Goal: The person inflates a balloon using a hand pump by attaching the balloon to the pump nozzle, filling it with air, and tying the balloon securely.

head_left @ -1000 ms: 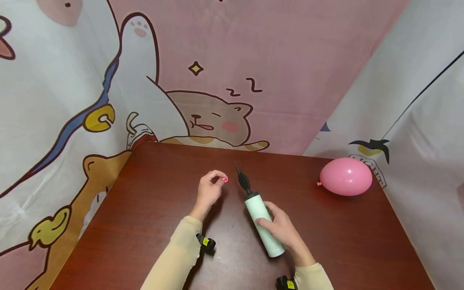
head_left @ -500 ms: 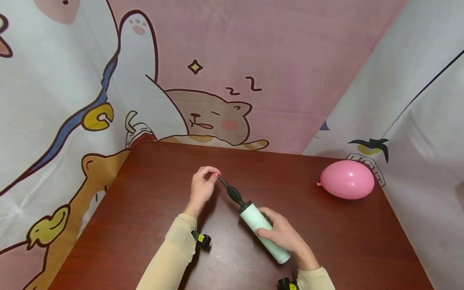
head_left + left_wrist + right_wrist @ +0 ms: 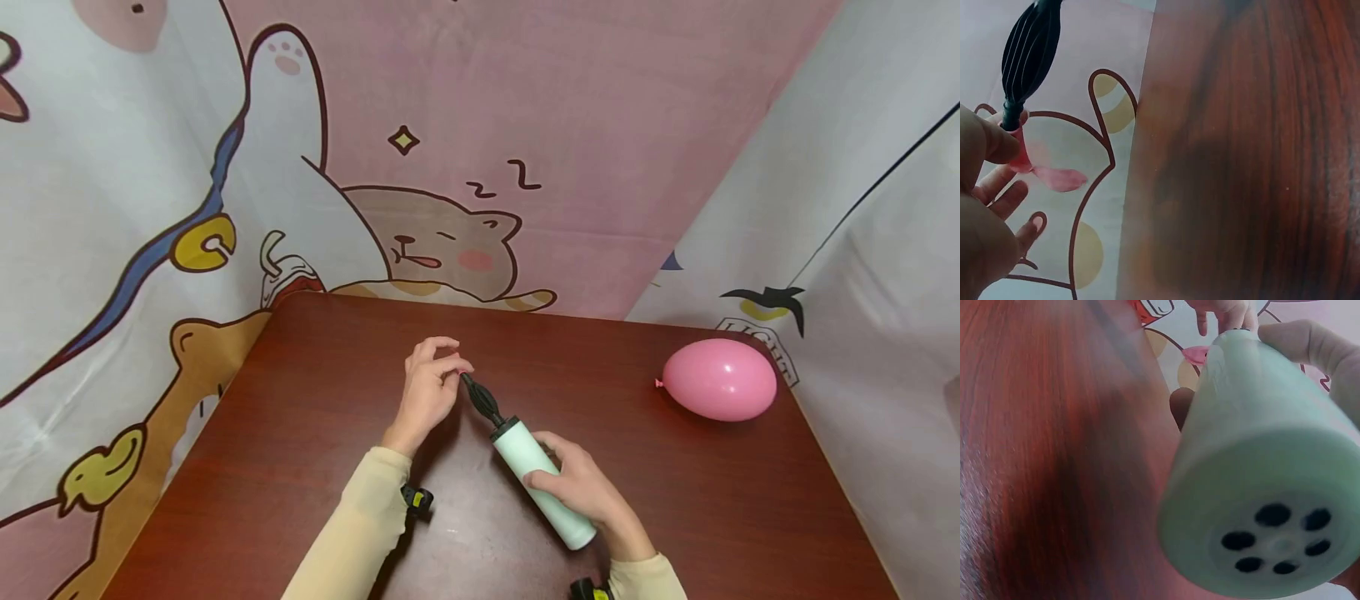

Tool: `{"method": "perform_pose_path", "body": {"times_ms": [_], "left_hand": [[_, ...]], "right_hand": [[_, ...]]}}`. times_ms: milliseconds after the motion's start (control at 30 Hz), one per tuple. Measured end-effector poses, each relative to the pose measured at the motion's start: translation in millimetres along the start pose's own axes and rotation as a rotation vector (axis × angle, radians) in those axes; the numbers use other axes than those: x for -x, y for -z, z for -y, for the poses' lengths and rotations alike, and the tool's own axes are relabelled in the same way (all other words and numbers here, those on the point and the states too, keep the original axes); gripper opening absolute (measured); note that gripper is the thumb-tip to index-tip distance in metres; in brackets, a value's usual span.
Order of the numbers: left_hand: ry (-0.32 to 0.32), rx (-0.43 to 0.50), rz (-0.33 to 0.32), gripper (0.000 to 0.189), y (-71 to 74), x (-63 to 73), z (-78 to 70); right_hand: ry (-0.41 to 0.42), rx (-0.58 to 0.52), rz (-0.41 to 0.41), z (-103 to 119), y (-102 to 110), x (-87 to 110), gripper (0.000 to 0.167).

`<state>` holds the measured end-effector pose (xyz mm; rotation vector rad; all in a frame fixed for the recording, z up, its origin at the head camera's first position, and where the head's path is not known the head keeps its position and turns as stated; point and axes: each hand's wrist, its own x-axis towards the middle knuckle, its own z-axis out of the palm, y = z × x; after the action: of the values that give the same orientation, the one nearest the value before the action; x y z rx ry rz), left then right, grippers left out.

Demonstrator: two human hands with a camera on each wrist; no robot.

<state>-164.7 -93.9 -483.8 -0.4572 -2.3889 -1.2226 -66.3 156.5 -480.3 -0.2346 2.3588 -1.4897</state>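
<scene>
My left hand [image 3: 427, 392] pinches the neck of a limp pink balloon [image 3: 1060, 179] between thumb and finger, the other fingers spread behind it. The balloon's mouth sits over the tip of the black ribbed nozzle [image 3: 1032, 53] of a balloon pump. My right hand [image 3: 581, 487] grips the pale green barrel of the balloon pump [image 3: 528, 462] from the right, thumb on the near side. In the right wrist view, the pump's end cap [image 3: 1282, 544] with several round holes faces the camera.
An inflated, tied pink balloon [image 3: 720, 379] lies at the right back of the brown wooden table [image 3: 300, 467]. A cloth with cartoon animals [image 3: 600, 167] hangs behind the table and along both sides. Small black cameras [image 3: 417, 500] sit at the wrists.
The pump's nozzle has swung left to my left hand, and its tip has gone into the limp balloon's mouth. The inflated balloon has shifted slightly down and to the right.
</scene>
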Motion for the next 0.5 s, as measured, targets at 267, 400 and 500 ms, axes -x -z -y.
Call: {"method": "perform_pose_path", "body": {"times_ms": [267,400,500], "left_hand": [[-0.077,-0.073,0.001,0.028,-5.8,5.2,-9.6],[-0.007,-0.013,-0.023,0.023,-8.1,6.7,-11.5],[0.042,0.041,-0.071,0.020,-10.5,6.1,-13.3]], "right_hand": [[-0.064,-0.128,-0.048,1,-10,0.5,0.058],[-0.053,-0.148,-0.081,2,-16,2.0,0.058],[-0.033,-0.140,-0.118,3,-23,1.9,0.057]]}}
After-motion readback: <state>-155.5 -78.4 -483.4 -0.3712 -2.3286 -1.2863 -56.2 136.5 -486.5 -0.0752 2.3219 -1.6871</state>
